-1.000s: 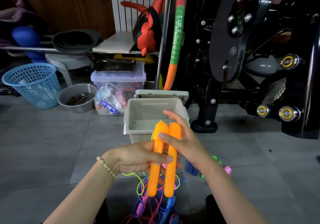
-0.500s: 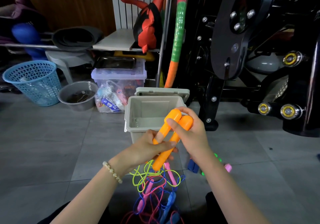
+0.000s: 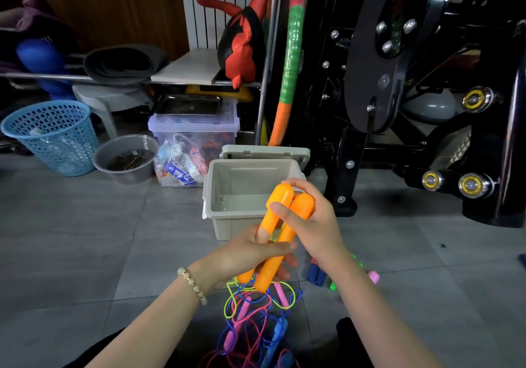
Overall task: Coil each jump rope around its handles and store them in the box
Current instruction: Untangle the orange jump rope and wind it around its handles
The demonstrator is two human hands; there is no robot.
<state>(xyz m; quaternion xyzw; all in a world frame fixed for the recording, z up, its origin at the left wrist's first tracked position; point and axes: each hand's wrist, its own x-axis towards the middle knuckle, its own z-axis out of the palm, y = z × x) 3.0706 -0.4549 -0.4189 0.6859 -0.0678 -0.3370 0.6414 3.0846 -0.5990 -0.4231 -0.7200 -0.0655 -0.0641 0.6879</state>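
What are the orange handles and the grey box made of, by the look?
The orange handles: probably moulded plastic, smooth semi-gloss; soft highlights on the rounded ends. The grey box: likely rigid plastic, matte; uniform colour, moulded rim lip.

One wide-angle view, worn on the person's head, faces forward and steeply down along both forearms. It sits close over the tiled floor [image 3: 71, 239], with the open grey box [image 3: 250, 174] near centre and the black exercise machine [image 3: 427, 83] behind, right.
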